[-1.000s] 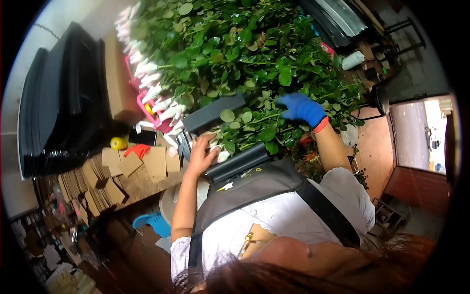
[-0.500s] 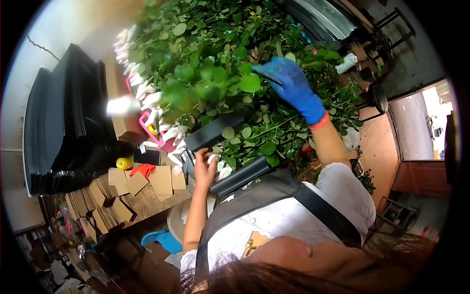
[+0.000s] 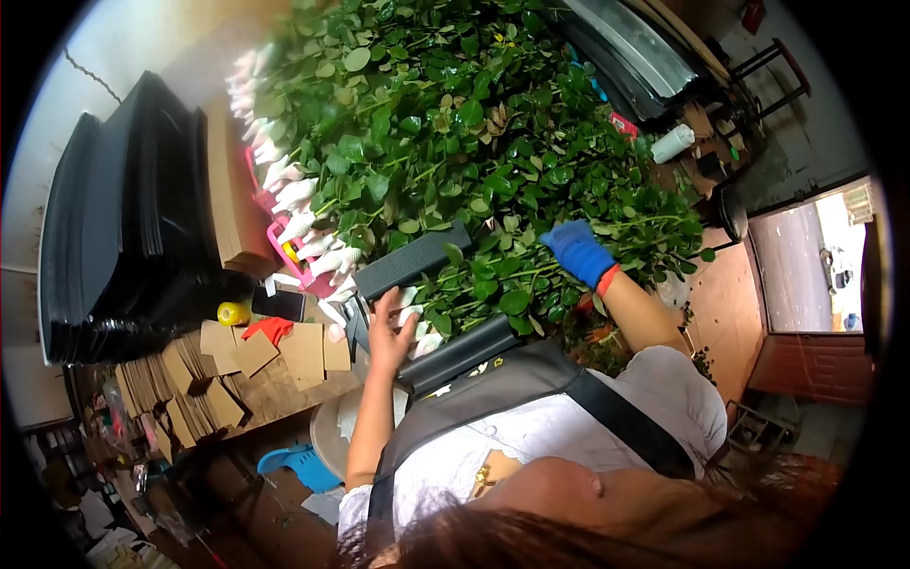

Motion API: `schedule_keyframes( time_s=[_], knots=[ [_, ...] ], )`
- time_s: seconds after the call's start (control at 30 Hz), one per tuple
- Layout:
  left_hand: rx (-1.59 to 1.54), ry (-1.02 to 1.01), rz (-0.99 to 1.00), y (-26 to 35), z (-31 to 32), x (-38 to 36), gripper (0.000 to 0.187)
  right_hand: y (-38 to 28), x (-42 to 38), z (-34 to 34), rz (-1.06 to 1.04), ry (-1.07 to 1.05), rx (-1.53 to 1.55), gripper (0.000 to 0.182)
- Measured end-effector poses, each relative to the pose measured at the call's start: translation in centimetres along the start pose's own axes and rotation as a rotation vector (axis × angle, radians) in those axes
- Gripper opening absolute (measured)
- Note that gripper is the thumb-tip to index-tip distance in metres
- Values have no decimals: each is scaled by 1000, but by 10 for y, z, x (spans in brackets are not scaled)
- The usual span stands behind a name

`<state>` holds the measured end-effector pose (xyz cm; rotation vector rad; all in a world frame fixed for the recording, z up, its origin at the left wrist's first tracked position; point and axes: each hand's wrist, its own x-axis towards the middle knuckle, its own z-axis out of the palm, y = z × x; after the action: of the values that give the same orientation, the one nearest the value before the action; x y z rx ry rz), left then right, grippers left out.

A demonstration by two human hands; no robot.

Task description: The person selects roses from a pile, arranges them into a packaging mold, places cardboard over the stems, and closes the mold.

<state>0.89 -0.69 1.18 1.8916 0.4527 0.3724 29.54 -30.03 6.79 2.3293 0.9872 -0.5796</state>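
Gloved right hand [image 3: 578,250] gripping rose stems [image 3: 493,275] lying across black trough [image 3: 445,303] at table's near edge; bare left hand [image 3: 387,334] cupping wrapped buds [image 3: 417,318]. Stems stiff, thorny; buds fragile, so holding mid-stem.

A tall stack of black plastic sheets [image 3: 123,228] leans against a pale plastered wall [image 3: 57,104] at the left, and beside it a worn wooden workbench [image 3: 275,379] carries piles of brown cardboard squares [image 3: 194,379], a yellow spool of thread [image 3: 230,312] and a black phone [image 3: 282,303]. Below the bench a blue plastic stool [image 3: 299,463] stands on a dark, cluttered floor. At the right an open doorway [image 3: 820,266] lets in bright daylight over a reddish-brown low wall [image 3: 806,365], with grey corrugated metal sheets [image 3: 635,57] and a white plastic bottle [image 3: 672,142] lying near the upper edge.
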Motion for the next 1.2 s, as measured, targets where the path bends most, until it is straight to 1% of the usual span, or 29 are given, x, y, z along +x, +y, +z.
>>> schedule_keyframes(
  time_s=[0.03, 0.07, 0.1, 0.13, 0.2, 0.27, 0.33, 0.4, 0.47, 0.53, 0.57, 0.6, 0.67, 0.7, 0.73, 0.77, 0.8, 0.87, 0.9, 0.93, 1.0, 1.03, 1.07, 1.1, 1.13, 1.17, 1.2],
  knots=[
    [69, -16, 40, 9, -3, 2, 54, 0, 5, 8, -65, 8, -24, 26],
    [140, -50, 61, 2, -4, 2, 45, 2, 10, 15, -132, 17, -48, 26],
    [107, -55, 38, 3, -5, 3, 43, 4, 17, 15, -198, 31, -75, 26],
    [74, -55, 15, 5, -4, 5, 42, 10, 17, -6, -183, 70, -19, 27],
    [114, -17, 51, 13, -3, 5, 42, 20, -3, -83, -159, 140, 97, 27],
    [154, -38, 42, 12, -2, 6, 43, 22, 16, -135, -181, 520, 258, 30],
    [172, -57, 64, 13, -3, 6, 44, 13, 55, -181, -359, 1001, 435, 34],
    [210, -46, 83, 22, -4, 6, 45, 3, 114, -221, -415, 1208, 482, 41],
    [219, -35, 105, 20, -3, 6, 45, -8, 173, -239, -238, 1214, 360, 48],
    [231, -40, 87, 19, -3, 6, 45, -15, 241, -245, -25, 932, 104, 56],
    [239, -38, 94, 14, -3, 5, 45, -20, 249, -253, -8, 773, 146, 50],
    [197, -47, 37, 10, -1, 4, 46, -23, 240, -273, 10, 565, 154, 43],
    [133, -42, -13, 8, 0, 3, 46, -25, 227, -290, -136, 794, 382, 38],
    [143, -46, 3, 7, 0, 4, 46, -31, 212, -283, -274, 1247, 507, 40],
    [151, -48, 14, 6, -1, 3, 45, -33, 206, -286, -422, 1446, 482, 41],
    [58, -60, -60, 6, 0, 4, 45, -35, 177, -287, -490, 1422, 456, 42],
    [103, -66, -69, 16, -3, 4, 44, -39, 137, -287, -557, 1398, 433, 43],
    [57, -95, -149, 27, -6, 6, 45, -36, 73, -275, -625, 1356, 430, 47],
    [43, -49, -14, 15, -4, 4, 44, -29, 37, -267, -649, 1285, 406, 48],
    [36, -63, 68, -3, -3, 5, 44, -20, 5, -253, -679, 1210, 381, 48],
    [59, -78, 30, 0, -4, 4, 46, -5, -39, -213, -715, 1032, 344, 47],
    [7, -195, -438, 45, -12, 9, 49, 3, -52, -190, -664, 844, 404, 45],
    [4, -211, -339, -8, -4, 0, 50, 12, -57, -166, -618, 647, 451, 42],
    [0, -226, -239, -60, 4, -9, 51, 24, -47, -131, -584, 612, 473, 38],
    [147, -73, 61, -3, -4, 4, 49, 29, -33, -91, -553, 574, 493, 34],
    [187, -124, -173, 10, -7, 9, 46, 28, -27, -58, -465, 601, 408, 35],
    [30, -52, -41, 2, -5, 5, 47, 26, -24, -40, -378, 646, 315, 35]
  ],
)
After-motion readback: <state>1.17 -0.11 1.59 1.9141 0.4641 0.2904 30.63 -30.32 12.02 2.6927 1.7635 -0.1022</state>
